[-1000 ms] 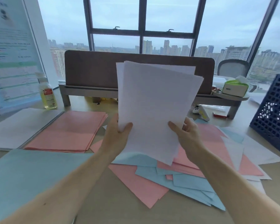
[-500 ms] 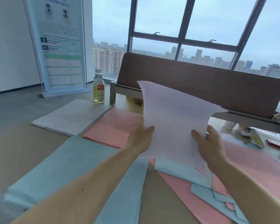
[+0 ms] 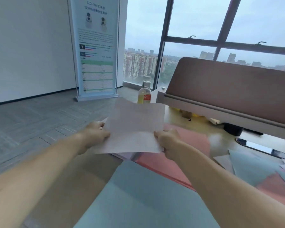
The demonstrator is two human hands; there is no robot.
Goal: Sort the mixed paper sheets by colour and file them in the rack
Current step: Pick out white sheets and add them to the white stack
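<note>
1. White sheets [image 3: 133, 129]: a thin bundle, blurred, held nearly flat and low over the far left corner of the desk [image 3: 174, 117]. I cannot tell whether it touches the pale sheets showing under its near edge.
2. Left hand [image 3: 95, 136]: I log it gripping the bundle's left edge, fingers curled.
3. Right hand [image 3: 168, 142]: gripping the bundle's right near corner.
4. Pink stack [image 3: 189, 145]: flat on the desk, just right of the bundle, partly under the right hand.
5. Blue stack [image 3: 138, 195]: flat at the near edge, between the two forearms.
6. Loose pink and blue sheets [image 3: 262, 171]: overlapping toward the right edge.
7. Bottle [image 3: 144, 94]: upright at the far left corner behind the bundle, with yellowish liquid and a red label.
8. Brown divider panel [image 3: 229, 89]: along the far edge.
9. Banner stand [image 3: 97, 50]: on the floor beyond the desk, by the wall.
</note>
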